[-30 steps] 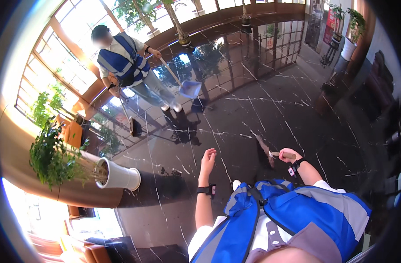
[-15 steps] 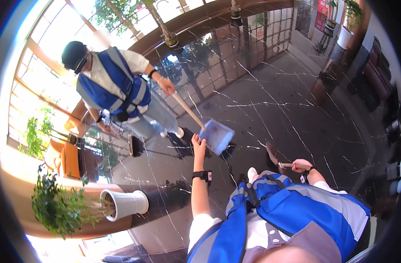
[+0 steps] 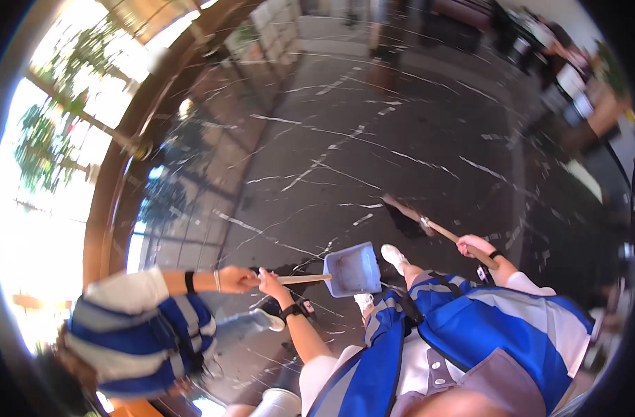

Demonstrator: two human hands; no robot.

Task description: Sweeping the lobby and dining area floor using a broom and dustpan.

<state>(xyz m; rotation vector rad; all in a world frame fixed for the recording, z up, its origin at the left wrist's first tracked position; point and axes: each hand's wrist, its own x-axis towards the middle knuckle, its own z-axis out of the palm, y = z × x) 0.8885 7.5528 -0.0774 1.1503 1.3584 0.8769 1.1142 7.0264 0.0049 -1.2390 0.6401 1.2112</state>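
My left hand (image 3: 269, 283) grips the wooden handle (image 3: 303, 279) of a blue plastic dustpan (image 3: 352, 267), just beside a co-worker's hand (image 3: 240, 278) on the same handle. The dustpan hangs in front of my legs, low over the dark floor. My right hand (image 3: 472, 244) is closed on the stick of a broom (image 3: 408, 212), whose head reaches forward onto the floor to the right of centre, above and beyond the dustpan.
A co-worker in a blue vest (image 3: 133, 337) stands close at my left, partly bent. A white planter (image 3: 279, 406) is behind them at the lower edge. Plants (image 3: 43, 142) line bright windows at the left. Blurred furniture (image 3: 540, 52) stands far right along the veined stone floor (image 3: 345, 167).
The view has turned right, so the windows now lie left. The co-worker and dustpan have come closer, and my left hand has closed on the dustpan's handle.
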